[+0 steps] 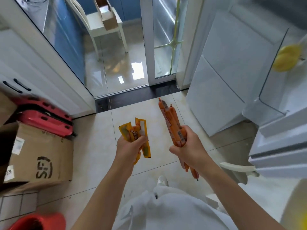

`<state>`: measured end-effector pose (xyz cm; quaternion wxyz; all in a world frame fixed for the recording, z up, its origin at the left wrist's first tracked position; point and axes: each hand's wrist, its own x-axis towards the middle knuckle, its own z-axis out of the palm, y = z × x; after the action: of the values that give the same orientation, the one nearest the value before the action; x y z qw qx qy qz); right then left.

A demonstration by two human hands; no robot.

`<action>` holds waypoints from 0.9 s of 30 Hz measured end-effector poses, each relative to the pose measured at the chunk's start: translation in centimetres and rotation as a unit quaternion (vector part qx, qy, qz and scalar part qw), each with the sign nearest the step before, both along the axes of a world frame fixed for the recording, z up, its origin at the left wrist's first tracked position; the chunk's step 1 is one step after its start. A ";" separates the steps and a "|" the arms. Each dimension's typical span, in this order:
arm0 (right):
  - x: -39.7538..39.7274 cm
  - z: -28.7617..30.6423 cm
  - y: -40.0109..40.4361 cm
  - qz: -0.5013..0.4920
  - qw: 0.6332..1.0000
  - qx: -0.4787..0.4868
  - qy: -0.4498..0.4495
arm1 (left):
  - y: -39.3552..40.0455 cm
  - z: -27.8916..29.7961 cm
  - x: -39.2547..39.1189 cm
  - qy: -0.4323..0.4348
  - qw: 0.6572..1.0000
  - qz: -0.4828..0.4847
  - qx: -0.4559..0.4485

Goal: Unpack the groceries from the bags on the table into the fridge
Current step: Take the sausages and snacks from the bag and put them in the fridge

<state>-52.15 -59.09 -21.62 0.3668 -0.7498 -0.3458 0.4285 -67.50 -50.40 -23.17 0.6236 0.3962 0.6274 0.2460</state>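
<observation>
My left hand is closed around a bunch of yellow snack packets that stick out above and below the fist. Several long orange sausage sticks are gripped in my right hand, pointing up and away, with their lower ends poking out under the wrist. Both hands are held over the tiled floor. The open white fridge stands to the right, its door shelf at the far right edge, where a blurred yellow item sits.
A cardboard box and a red suitcase stand at the left by white cabinets. A red tub is at the bottom left. Ahead is a glass sliding door; behind it is a white chair.
</observation>
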 end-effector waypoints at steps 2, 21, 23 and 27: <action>0.8 0.0 2.1 -0.002 1.000 -0.006 -0.001 | 2.0 -0.2 1.4 -0.003 1.000 -0.005 -0.005; 11.7 2.2 24.3 -0.254 0.966 0.042 -0.028 | 31.0 1.5 18.2 -0.032 0.971 -0.234 0.049; 12.7 2.3 25.6 -0.292 0.955 0.039 -0.031 | 33.1 1.8 20.6 -0.042 0.960 -0.270 0.056; 15.0 2.7 27.0 -0.360 0.932 0.038 -0.036 | 35.1 2.5 26.0 -0.069 0.934 -0.344 0.061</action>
<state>-37.19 -32.04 -18.91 0.5122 -0.8243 -0.0819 0.2270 -41.50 -15.28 -20.71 0.6865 0.6071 0.3918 0.0814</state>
